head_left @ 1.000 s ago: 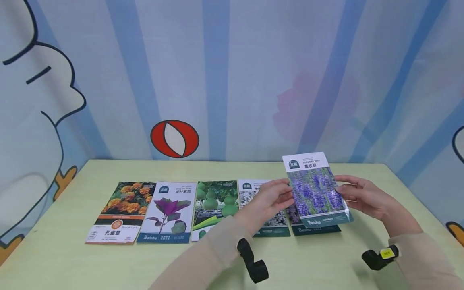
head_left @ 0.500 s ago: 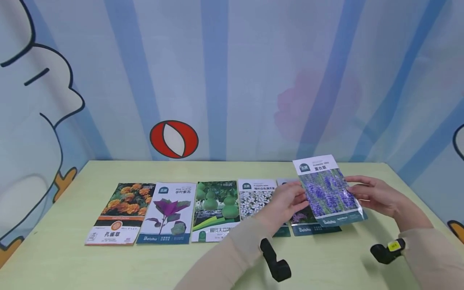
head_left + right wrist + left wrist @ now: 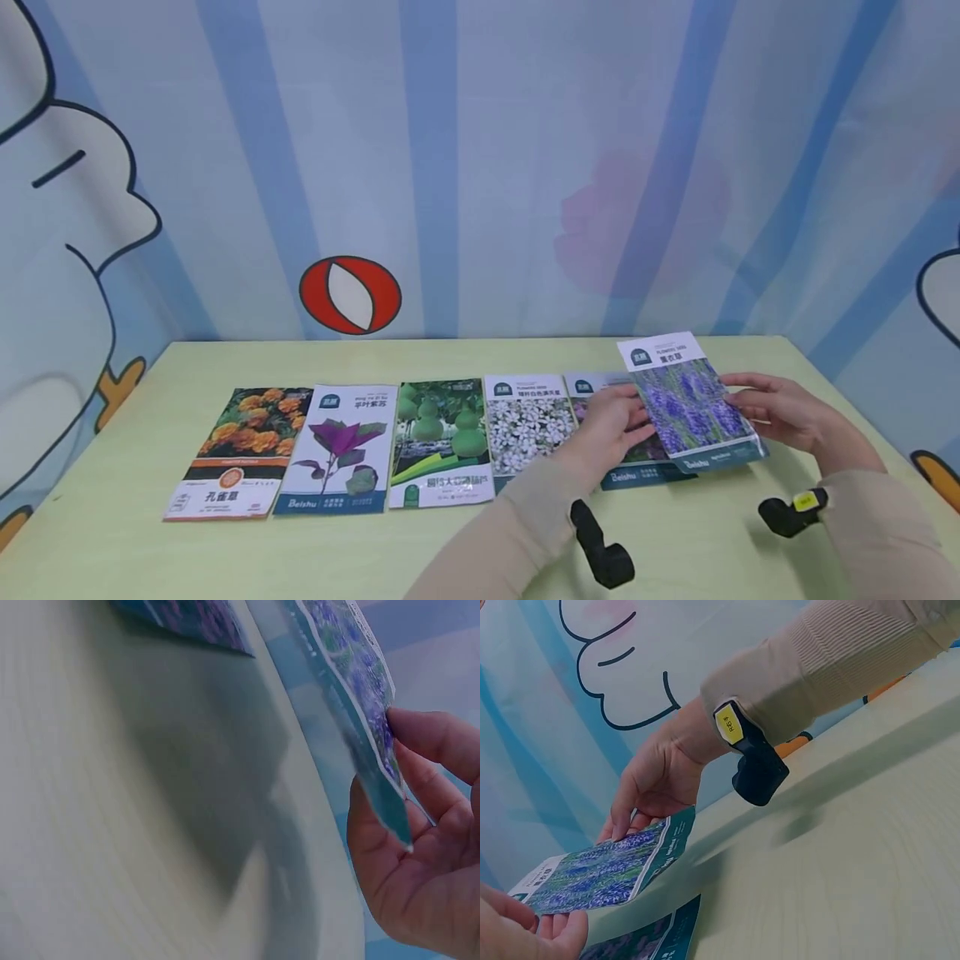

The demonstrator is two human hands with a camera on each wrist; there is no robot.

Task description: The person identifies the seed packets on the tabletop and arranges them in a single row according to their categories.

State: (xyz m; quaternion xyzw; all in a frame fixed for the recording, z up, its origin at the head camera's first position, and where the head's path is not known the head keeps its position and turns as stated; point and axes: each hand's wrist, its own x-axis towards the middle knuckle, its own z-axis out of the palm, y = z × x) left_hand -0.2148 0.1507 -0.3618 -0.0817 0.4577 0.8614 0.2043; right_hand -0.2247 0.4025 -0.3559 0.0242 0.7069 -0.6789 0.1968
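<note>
A seed packet with purple lavender spikes (image 3: 693, 404) is held up off the table, slightly tilted, between both hands. My left hand (image 3: 611, 423) pinches its left edge; in the left wrist view that hand's fingers (image 3: 562, 934) sit at the packet's near side. The opposite edge is gripped by my right hand (image 3: 783, 412), whose thumb and fingers pinch the lavender packet (image 3: 364, 682) in the right wrist view. Beneath and to its left lies a seed packet with pinkish-purple flowers (image 3: 648, 477), partly hidden by the left hand and the lavender packet.
Leftward along the pale table (image 3: 337, 558) runs a row of flat seed packets: white flowers (image 3: 528, 429), green gourds (image 3: 442, 442), a purple-leaved plant (image 3: 337, 450) and orange marigolds (image 3: 240, 450). A printed curtain (image 3: 487, 167) closes off the back.
Both hands have carried the lavender packet to the right and a little lower, uncovering more of the white-flower and pinkish-purple packets. The head view has shifted slightly.
</note>
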